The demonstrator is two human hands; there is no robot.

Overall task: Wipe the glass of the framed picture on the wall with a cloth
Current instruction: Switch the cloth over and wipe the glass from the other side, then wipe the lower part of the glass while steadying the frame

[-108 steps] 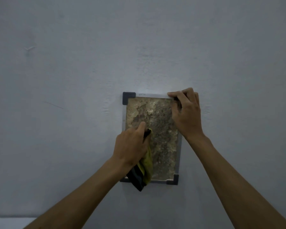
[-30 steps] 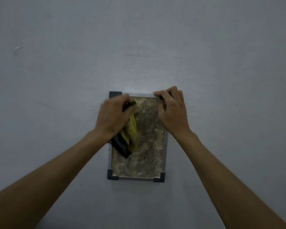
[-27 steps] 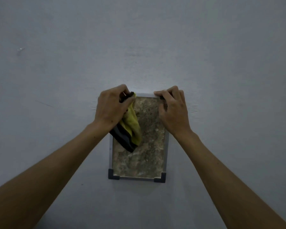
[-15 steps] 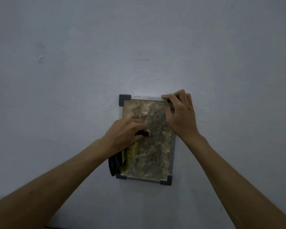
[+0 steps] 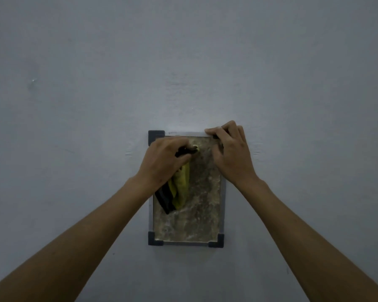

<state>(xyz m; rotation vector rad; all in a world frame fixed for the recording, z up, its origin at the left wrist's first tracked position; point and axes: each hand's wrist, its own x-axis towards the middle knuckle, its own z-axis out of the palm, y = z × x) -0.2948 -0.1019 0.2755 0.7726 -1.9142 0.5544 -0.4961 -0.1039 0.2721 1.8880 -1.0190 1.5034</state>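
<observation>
One framed picture (image 5: pixel 196 214), one cloth (image 5: pixel 179 188) (yellow-black), two hands (image 5: pixel 164 160).

Two bare arms reached to a framed picture (image 5: pixel 190 216) on a grey wall (image 5: pixel 74 105). The left hand (image 5: pixel 162 160) gripped a yellow-and-black cloth (image 5: pixel 177 188) against the upper glass; the right hand (image 5: pixel 231 155) held the top right corner.

A single head-worn wide-angle camera faces the pale wall (image 5: pixel 96 83) squarely from arm's reach, centred slightly above the framed picture (image 5: pixel 187 244), with both forearms entering from the bottom corners of the view.
</observation>
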